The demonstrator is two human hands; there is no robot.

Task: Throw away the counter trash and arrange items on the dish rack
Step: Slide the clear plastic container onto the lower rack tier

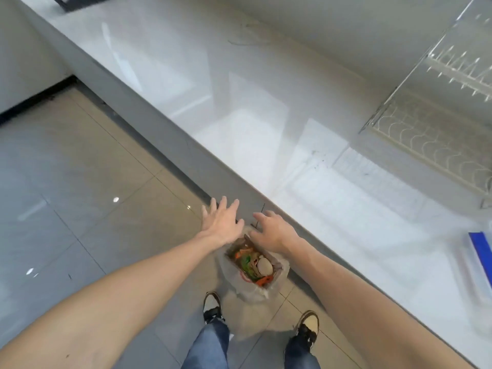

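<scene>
A small trash bin (pixel 277 282) lined with a clear plastic bag stands on the floor against the counter base, filled with orange, green and pale scraps. My left hand (pixel 222 222) hovers over the floor just beyond the bin, fingers spread and straight, holding nothing. My right hand (pixel 271 231) hangs over the bin's far edge with relaxed fingers, also holding nothing. The metal wire dish rack (pixel 436 121) sits on the counter at the upper right; no dishes show in it.
The glossy white counter (pixel 239 102) runs diagonally from upper left to lower right. A blue and white object (pixel 482 251) lies on it at the right edge. Grey and beige floor tiles (pixel 80 182) spread to the left. My two shoes (pixel 213 306) stand below the bin.
</scene>
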